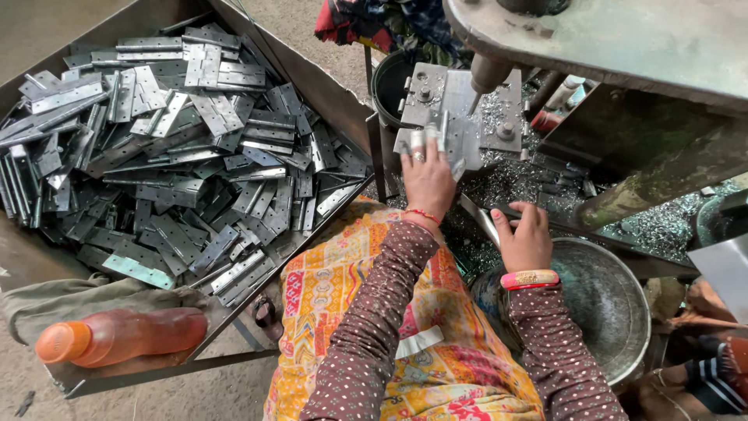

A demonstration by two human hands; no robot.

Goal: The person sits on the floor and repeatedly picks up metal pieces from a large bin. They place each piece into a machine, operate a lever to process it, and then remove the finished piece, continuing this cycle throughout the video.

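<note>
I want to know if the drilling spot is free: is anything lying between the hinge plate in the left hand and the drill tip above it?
Nothing visible does. The left hand holds the hinge plate on the jig, right below the drill tip. Only metal shavings lie around it.

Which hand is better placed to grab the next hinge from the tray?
Left, probably. The left hand holds a hinge plate on the drill jig, right beside the tray of hinges on the person's left. The right hand rests on a bar by the metal bowl, farther away.
</note>
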